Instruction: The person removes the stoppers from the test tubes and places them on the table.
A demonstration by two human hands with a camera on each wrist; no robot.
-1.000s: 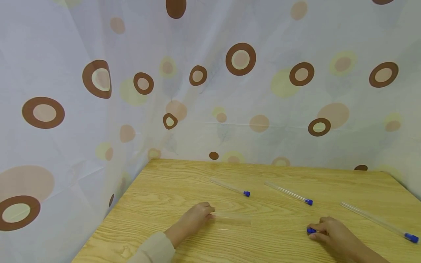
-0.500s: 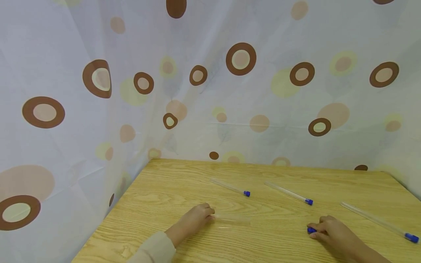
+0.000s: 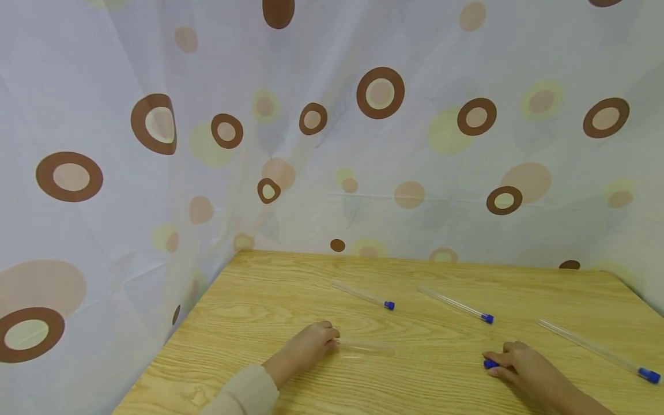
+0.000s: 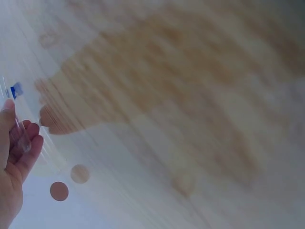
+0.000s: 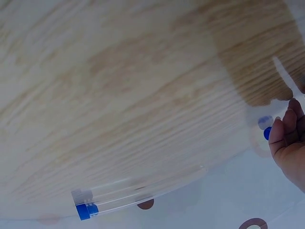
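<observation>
i have the left hand point(image 3: 313, 340) pinching a clear tube point(image 3: 365, 346) by one end; right of that tube, the right hand point(image 3: 526, 367) pinches a blue cap point(image 3: 490, 363). two capped tubes point(image 3: 453, 302) lie beyond the clear tube, a third tube point(image 3: 591, 348) to its right.

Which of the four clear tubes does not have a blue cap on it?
The tube in the left hand: it is uncapped, while the other three tubes each have a blue cap.
</observation>
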